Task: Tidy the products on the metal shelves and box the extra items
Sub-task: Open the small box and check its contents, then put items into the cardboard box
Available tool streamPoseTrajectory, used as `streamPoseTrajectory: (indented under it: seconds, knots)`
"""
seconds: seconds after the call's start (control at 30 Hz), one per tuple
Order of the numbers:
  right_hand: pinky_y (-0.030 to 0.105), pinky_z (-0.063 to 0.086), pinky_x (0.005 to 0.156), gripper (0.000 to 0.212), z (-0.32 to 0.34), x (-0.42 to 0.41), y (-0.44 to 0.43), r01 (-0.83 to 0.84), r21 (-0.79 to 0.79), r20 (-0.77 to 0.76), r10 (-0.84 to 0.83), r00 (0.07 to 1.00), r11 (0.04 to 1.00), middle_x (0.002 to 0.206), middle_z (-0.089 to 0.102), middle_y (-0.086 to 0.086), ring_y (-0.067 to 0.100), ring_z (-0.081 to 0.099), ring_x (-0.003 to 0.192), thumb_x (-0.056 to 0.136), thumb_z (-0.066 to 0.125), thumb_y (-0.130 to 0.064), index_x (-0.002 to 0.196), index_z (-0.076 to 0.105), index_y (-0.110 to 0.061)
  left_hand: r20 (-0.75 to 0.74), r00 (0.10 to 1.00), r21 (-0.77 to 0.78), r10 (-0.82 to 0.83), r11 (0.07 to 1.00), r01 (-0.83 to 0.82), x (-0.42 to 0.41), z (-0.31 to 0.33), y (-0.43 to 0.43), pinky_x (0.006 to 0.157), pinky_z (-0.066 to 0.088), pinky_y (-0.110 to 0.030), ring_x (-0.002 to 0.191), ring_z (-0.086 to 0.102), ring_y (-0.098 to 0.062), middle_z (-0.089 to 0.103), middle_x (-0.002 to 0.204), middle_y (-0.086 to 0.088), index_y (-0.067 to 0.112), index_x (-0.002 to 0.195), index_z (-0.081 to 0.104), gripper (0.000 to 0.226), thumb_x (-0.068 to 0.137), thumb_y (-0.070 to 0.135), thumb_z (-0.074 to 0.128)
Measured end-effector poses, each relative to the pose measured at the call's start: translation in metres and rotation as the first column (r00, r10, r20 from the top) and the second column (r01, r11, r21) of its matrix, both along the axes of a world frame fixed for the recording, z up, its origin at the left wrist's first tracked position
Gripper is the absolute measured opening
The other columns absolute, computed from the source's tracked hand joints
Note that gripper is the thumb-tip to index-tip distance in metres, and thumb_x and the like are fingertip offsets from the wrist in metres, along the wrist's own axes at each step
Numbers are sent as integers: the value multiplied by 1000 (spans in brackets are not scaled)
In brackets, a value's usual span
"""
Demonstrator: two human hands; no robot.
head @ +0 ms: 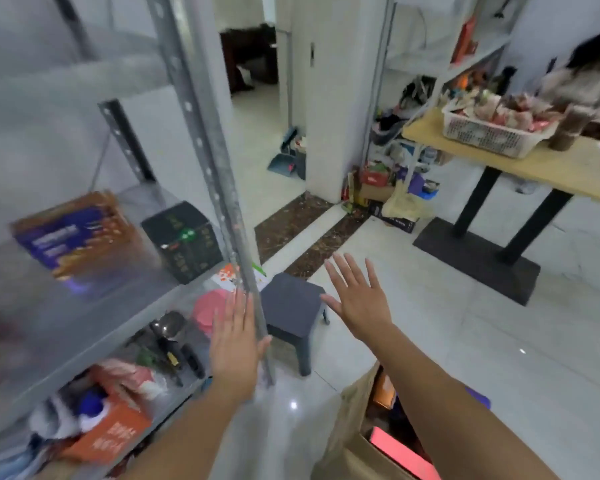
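Both hands (355, 299) empty nr shelf (219, 161)

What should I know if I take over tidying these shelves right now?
Left hand: open, empty, by the shelf post.
Right hand: open, fingers spread, empty, above the floor.
On the shelf: a purple-and-orange box and a black box, side by side.
Below them: jumbled items, including an orange box.
Cardboard box on the floor: already holds some items.
Left: straighten the jumble, box the extras.
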State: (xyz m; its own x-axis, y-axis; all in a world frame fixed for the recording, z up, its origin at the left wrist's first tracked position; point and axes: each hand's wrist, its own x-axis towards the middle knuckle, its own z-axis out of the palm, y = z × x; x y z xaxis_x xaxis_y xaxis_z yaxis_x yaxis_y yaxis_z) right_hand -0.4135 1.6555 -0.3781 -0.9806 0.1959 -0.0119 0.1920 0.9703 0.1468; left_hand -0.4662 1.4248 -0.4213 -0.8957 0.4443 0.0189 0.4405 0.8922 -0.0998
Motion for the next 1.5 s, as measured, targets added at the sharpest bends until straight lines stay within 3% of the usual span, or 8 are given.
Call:
streamPoseTrajectory:
  seconds: [0.13, 0.27, 0.37, 0.57, 0.8, 1.1, 1.37, 1.5]
  knots:
    - [49, 7, 120, 75, 96, -72, -97, -354, -31, -232, 338, 912, 935, 161, 17, 5, 25, 15, 149, 93, 4, -58, 154, 20, -18, -155, 949, 116, 275, 959, -259, -27, 97, -97, 118, -14, -47, 146, -24, -30, -31, 154, -11, 9, 145, -29, 85, 99, 53, 29]
    - [42, -6, 120, 64, 135, -114, -186, -509, -55, -255, 481, 839, 859, 164, -3, 3, 21, -6, 150, 101, 20, -55, 156, 9, -24, -277, 854, 254, 440, 891, -377, -29, 158, -193, 120, -4, -49, 150, -2, -34, -6, 161, -15, 7, 153, 0, 86, 96, 51, 47]
    - [43, -6, 121, 65, 134, -131, -223, -469, -134, -223, 435, 873, 873, 163, -10, 7, 25, -10, 150, 102, 25, -53, 156, 4, -24, -310, 777, 331, 548, 828, -452, -21, 176, -246, 120, 1, -49, 149, 10, -37, 10, 161, -17, 7, 151, 10, 84, 93, 50, 53]
    - [54, 2, 119, 82, 119, -173, -240, -141, -258, -50, 133, 990, 956, 161, -10, 18, 43, -6, 147, 93, 32, -68, 156, 0, -25, -12, 751, 204, 660, 737, -644, -34, 160, -331, 122, -3, -44, 151, -12, -24, -13, 163, -8, 13, 156, -6, 80, 98, 62, 17]
    - [48, 29, 102, 55, 100, -183, -265, -19, -255, -164, -24, 986, 967, 138, 35, 22, 43, 38, 119, 87, 52, -54, 135, 43, -29, -135, 780, 104, 611, 791, -602, -38, 142, -343, 119, 6, -37, 151, 7, -18, 9, 164, -5, 15, 157, 10, 70, 101, 56, 19]
    - [46, 19, 113, 99, 79, -194, -313, -389, -403, -207, 331, 921, 829, 153, 19, 17, 38, 26, 136, 74, 67, -58, 152, 9, -40, -57, 787, 61, 614, 789, -611, -43, 141, -348, 121, 5, -36, 151, 3, -18, 4, 165, -3, 16, 157, 5, 71, 100, 58, 19]
    - [36, 52, 90, 88, 105, -198, -289, -217, -965, -167, 297, 940, 144, 120, 57, -6, 20, 57, 115, 58, 93, -16, 130, 43, -24, -105, 856, 279, 507, 841, -464, -32, 161, -321, 120, -3, -35, 150, -13, -22, -18, 163, -6, 16, 157, -2, 93, 90, 66, 40]
    - [29, 51, 87, 72, 136, -177, -270, -54, -987, -124, 497, 859, -153, 133, 57, 4, 17, 60, 111, 60, 86, -16, 123, 52, -27, 441, 880, 719, 178, 517, -465, -20, 176, -266, 122, 14, -43, 150, 5, -16, 2, 164, 7, 36, 155, 3, 103, 77, 66, 63]
